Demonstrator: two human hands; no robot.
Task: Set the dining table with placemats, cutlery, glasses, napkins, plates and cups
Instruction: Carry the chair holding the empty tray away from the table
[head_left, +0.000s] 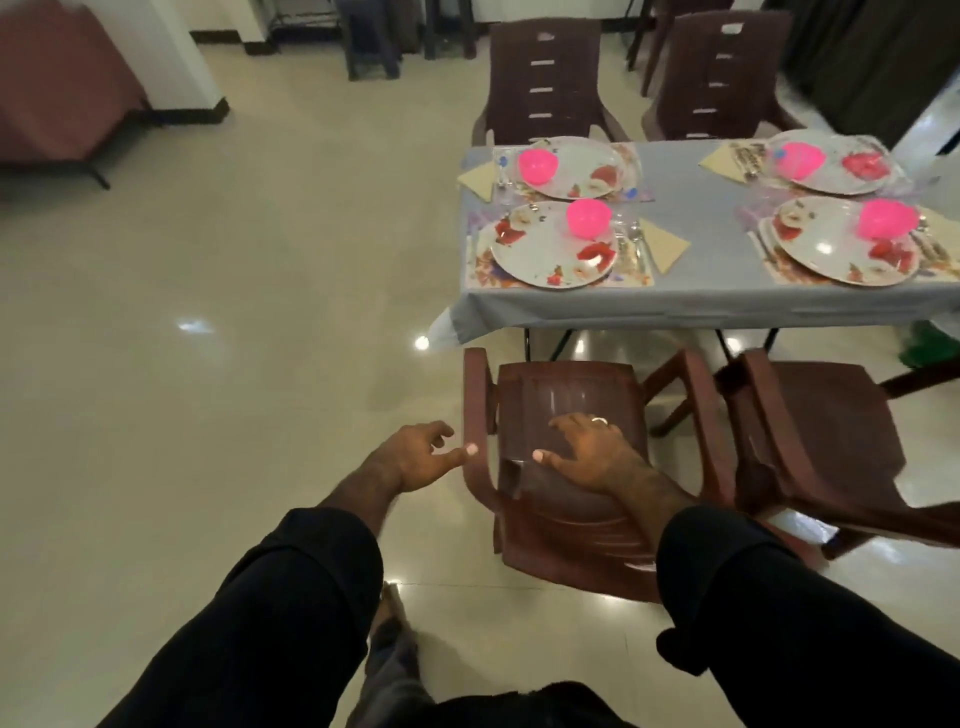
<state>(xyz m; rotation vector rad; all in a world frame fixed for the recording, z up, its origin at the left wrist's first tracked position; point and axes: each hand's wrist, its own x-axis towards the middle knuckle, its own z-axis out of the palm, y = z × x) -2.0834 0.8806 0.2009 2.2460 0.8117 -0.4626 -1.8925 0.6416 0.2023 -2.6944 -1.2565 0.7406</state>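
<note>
Both hands, left hand (421, 453) and right hand (587, 451), hang open over the brown plastic chair (566, 499); shoving it could jolt the grey-clothed table (691, 296) and topple 4 pink plastic cups (588, 217).

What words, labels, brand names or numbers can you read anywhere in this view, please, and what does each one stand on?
None can be read.
Placemats: printed flowers only, no lettering that I can make out.
Plates: floral pattern, no text.
Pink cups: plain.
Napkin: plain.
Brown chair under the right hand: no mark or brand shows.
Patterned patch by the far right plate: too blurred to tell whether it bears writing.
</note>
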